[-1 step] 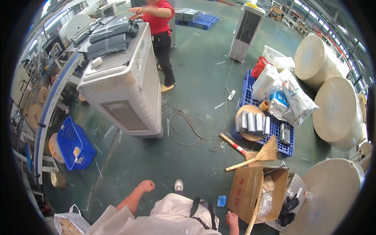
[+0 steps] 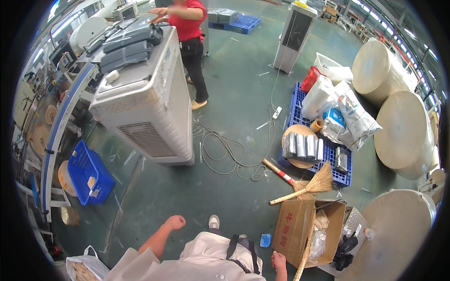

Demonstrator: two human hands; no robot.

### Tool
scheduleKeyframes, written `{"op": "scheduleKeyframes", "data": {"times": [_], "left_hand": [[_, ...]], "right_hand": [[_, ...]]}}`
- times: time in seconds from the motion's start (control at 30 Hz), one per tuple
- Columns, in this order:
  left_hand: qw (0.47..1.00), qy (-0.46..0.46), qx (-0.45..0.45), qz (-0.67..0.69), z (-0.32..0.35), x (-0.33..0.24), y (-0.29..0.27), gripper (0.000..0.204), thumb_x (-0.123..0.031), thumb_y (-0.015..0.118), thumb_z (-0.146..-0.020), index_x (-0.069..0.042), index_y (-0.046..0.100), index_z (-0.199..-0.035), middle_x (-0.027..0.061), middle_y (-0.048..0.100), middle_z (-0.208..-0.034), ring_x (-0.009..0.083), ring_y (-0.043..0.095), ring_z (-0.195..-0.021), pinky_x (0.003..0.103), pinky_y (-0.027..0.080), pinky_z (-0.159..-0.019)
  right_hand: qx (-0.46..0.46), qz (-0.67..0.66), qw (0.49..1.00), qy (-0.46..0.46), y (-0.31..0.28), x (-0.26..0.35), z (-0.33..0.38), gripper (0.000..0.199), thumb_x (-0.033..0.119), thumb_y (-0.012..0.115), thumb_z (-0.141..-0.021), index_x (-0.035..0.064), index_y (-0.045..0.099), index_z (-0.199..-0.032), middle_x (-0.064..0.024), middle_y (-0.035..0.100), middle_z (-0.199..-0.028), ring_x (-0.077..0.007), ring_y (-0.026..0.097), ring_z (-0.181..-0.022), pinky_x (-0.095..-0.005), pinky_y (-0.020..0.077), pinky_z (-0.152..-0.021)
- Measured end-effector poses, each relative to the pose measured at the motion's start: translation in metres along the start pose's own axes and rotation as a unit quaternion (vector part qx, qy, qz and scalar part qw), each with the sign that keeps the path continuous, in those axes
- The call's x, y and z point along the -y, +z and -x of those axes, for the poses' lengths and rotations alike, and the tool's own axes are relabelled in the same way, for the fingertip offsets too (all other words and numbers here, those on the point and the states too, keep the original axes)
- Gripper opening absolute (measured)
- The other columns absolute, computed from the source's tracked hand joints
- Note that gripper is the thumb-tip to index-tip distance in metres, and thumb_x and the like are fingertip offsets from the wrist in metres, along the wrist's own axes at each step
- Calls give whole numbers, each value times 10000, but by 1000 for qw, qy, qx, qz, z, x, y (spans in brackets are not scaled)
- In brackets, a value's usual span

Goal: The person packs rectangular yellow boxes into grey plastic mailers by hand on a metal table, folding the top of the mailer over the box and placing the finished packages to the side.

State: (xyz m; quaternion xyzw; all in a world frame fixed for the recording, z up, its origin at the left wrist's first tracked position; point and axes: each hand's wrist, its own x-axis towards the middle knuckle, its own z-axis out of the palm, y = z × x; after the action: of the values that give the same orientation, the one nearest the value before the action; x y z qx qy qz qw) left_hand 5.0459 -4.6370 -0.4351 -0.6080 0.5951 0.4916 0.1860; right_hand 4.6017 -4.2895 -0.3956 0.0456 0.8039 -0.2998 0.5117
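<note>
My left hand [image 2: 176, 222] hangs in front of my body with its fingers curled into a loose fist, and nothing shows in it. Low on the right, my right hand [image 2: 279, 260] is also closed, with no object visible in its fingers. It is close to the left side of an open cardboard box [image 2: 294, 229], which contains clear plastic and other scraps. A long straw-coloured stick [image 2: 303, 260] leans against the box's front. Between my foot and the box, a small blue packet [image 2: 266, 240] lies on the green floor.
Two brooms [image 2: 300, 189] lie beyond the box, near a loaded blue pallet [image 2: 296, 105]. Loose cable [image 2: 229, 150] coils across the floor. Ahead left stands a large air cooler [image 2: 145, 122] with grey bundles on top; a person in red [image 2: 190, 28] is behind it. Big rolls [image 2: 401, 136] line the right.
The air cooler and the person behind it appear slightly farther left in the picture. My hands have hardly moved.
</note>
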Motion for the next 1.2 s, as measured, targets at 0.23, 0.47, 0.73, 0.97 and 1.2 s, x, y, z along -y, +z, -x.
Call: {"op": "scheduleKeyframes", "data": {"times": [0.23, 0.47, 0.73, 0.97, 1.2], "left_hand": [[992, 85, 18, 92, -66, -132, -60, 171, -146, 597, -792, -65, 659, -930, 47, 673, -779, 138, 642, -700, 288, 504, -663], [989, 86, -36, 111, -162, -262, -131, 153, -117, 599, -788, -51, 648, -918, 46, 666, -764, 125, 633, -675, 285, 503, -638], [970, -5, -13, 243, -224, -361, -175, 134, -79, 589, -772, -32, 648, -883, 40, 649, -743, 122, 606, -643, 281, 491, -608], [967, -68, 197, 147, -359, -396, -240, 155, -63, 576, -688, -66, 686, -797, 24, 655, -728, 121, 593, -631, 287, 467, -581], [976, 166, -142, -8, -569, -635, -493, 233, -223, 528, -796, -73, 654, -923, 171, 648, -947, 348, 620, -884, 433, 498, -748]], "right_hand": [[36, 63, 997, 41, 9, 18, -73, 251, 218, 551, -887, 33, 603, -726, -12, 500, -541, -111, 407, -366, -258, 316, -337], [94, 131, 983, 91, -24, 141, -182, 190, 72, 555, -804, 15, 599, -629, -69, 527, -507, -148, 438, -348, -292, 301, -311], [14, 93, 958, -270, -10, 622, -334, 189, 159, 575, -878, 8, 627, -777, -31, 594, -592, -105, 550, -505, -255, 433, -464], [93, 107, 918, -370, 54, 904, -407, 132, 86, 555, -881, -3, 581, -975, -37, 598, -701, -91, 547, -573, -227, 440, -516], [76, 113, 971, -195, 68, 941, -507, 195, 139, 559, -879, 58, 571, -702, -33, 539, -536, -119, 509, -432, -257, 391, -387]]}}
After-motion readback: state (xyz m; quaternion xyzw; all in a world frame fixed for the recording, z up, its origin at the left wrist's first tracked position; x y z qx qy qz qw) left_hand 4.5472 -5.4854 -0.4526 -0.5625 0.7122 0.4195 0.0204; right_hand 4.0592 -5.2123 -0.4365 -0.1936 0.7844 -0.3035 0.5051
